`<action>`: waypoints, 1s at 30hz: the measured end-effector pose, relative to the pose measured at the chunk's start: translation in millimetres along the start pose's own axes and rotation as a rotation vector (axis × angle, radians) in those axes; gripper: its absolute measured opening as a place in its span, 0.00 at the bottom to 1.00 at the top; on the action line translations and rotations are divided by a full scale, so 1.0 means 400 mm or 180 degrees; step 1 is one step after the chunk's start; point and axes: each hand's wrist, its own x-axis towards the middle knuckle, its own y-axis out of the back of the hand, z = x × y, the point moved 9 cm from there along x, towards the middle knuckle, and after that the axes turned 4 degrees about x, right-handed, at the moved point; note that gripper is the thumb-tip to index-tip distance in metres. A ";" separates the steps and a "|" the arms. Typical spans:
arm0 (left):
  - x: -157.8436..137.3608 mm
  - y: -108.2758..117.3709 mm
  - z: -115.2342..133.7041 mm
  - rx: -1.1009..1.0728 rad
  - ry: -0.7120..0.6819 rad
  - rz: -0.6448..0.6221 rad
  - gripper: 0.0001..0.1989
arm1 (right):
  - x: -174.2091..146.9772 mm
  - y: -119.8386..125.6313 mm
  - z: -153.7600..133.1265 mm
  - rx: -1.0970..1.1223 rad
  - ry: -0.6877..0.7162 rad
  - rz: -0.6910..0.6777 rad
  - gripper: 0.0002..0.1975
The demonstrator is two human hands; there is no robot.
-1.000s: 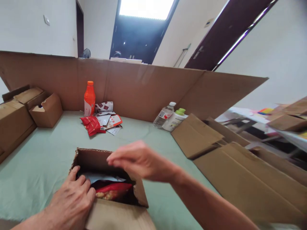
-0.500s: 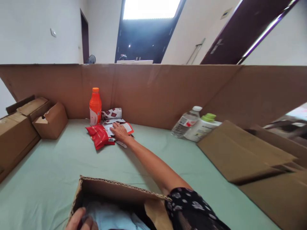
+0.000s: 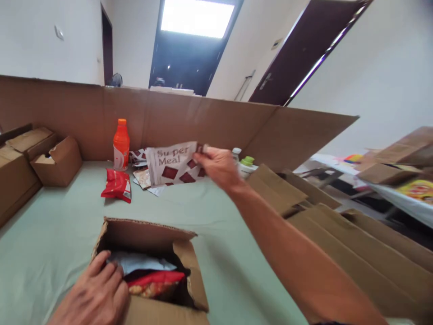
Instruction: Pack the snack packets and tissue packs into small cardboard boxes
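Note:
My right hand [image 3: 221, 169] pinches the right end of a white and brown "Super Meal" pouch [image 3: 174, 164], holding it up above the green cloth. Over the left rim of an open cardboard box [image 3: 145, 232], my left hand [image 3: 98, 286] rests with its fingers curled onto the edge. Inside that box lie a light-blue packet [image 3: 142, 262] and a red packet [image 3: 158, 280]. Behind the raised pouch, a second patterned pouch [image 3: 138, 156] and some flat packets [image 3: 143, 178] are partly hidden. A red snack bag [image 3: 117, 186] lies to their left.
An orange bottle [image 3: 121, 146] stands against the cardboard wall [image 3: 84, 108]. Smaller boxes [image 3: 59, 162] are at the left. A green-capped white bottle [image 3: 246, 167] sits beyond my right arm, with folded cardboard [image 3: 277, 192] beside it. Another table [image 3: 389, 189] stands farther right.
My right hand has come off the pile and moved right, now with the Super Meal pouch in it. The view has turned right, and my left hand stays at the box rim.

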 end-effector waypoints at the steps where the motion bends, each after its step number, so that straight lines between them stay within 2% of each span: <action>1: 0.003 -0.001 -0.001 -0.0151 0.0070 -0.0277 0.03 | -0.030 0.048 -0.024 0.0389 0.0002 0.0131 0.13; 3: 0.005 -0.014 0.001 -0.0441 0.0140 -0.0790 0.07 | -0.089 0.119 -0.091 0.1242 0.0107 0.0339 0.11; 5: 0.006 -0.026 0.003 -0.0569 0.0162 -0.1066 0.11 | -0.147 0.149 -0.176 0.1692 0.0279 0.0322 0.11; 7: 0.006 -0.039 0.004 -0.0575 0.0173 -0.1212 0.13 | -0.204 0.151 -0.264 0.1608 0.0521 0.0189 0.12; 9: 0.003 -0.045 0.002 -0.0551 0.0206 -0.1261 0.15 | -0.262 0.141 -0.342 0.1204 0.0898 0.0061 0.15; 12: 0.000 -0.044 0.007 -0.0502 0.0160 -0.1238 0.14 | -0.341 0.116 -0.413 0.0511 0.1548 -0.0028 0.12; 15: -0.002 -0.043 0.012 -0.0451 0.0079 -0.1247 0.13 | -0.391 0.077 -0.429 -0.0033 0.1882 -0.0115 0.12; 18: -0.003 -0.047 0.009 -0.0452 0.0103 -0.1323 0.14 | -0.419 -0.003 -0.428 -0.0439 0.1931 -0.0453 0.14; 20: -0.003 -0.046 0.005 -0.0470 0.0141 -0.1315 0.15 | -0.429 -0.071 -0.417 -0.0564 0.1714 -0.0839 0.15; 24: -0.003 -0.040 0.005 -0.0467 0.0140 -0.1129 0.14 | -0.447 -0.188 -0.360 -0.1122 0.0901 -0.1864 0.11; 27: -0.003 -0.038 0.010 -0.0407 0.0050 -0.0966 0.14 | -0.460 -0.208 -0.324 -0.1678 0.0557 -0.2501 0.11; 30: -0.004 -0.040 0.010 -0.0293 0.0021 -0.0877 0.15 | -0.461 -0.199 -0.322 -0.1931 0.0557 -0.2958 0.12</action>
